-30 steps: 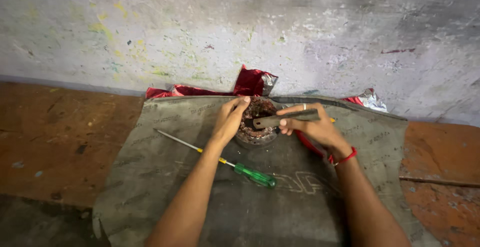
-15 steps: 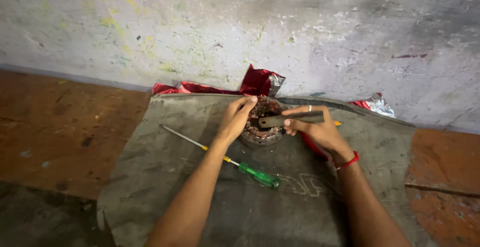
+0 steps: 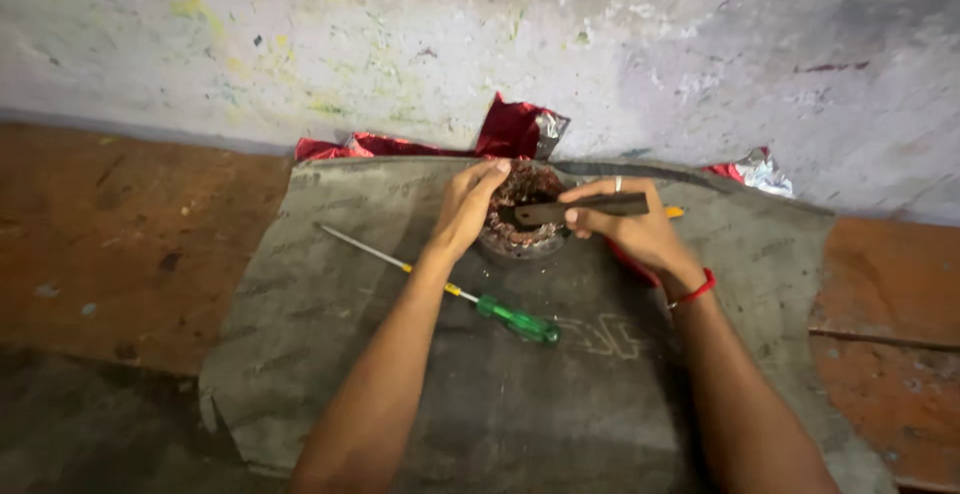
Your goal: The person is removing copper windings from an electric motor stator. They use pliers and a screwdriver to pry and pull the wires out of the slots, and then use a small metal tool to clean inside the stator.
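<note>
A: What's the mat (image 3: 300,354)?
B: Coarse, matt grey cloth. The screwdriver (image 3: 440,287) has a glossy green plastic handle and smooth metal shaft.
A: The round part (image 3: 522,216)?
B: Rusty, rough metal; red foil (image 3: 515,129) at the mat's far edge shines.

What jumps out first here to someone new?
The two bare hands meeting at the centre of a grey cloth mat: the left hand steadies a round, rusty-brown metal part, and the right hand holds a flat dark metal tool across it. A green-handled screwdriver lies beside the left forearm; crumpled red foil sits against the wall.
</note>
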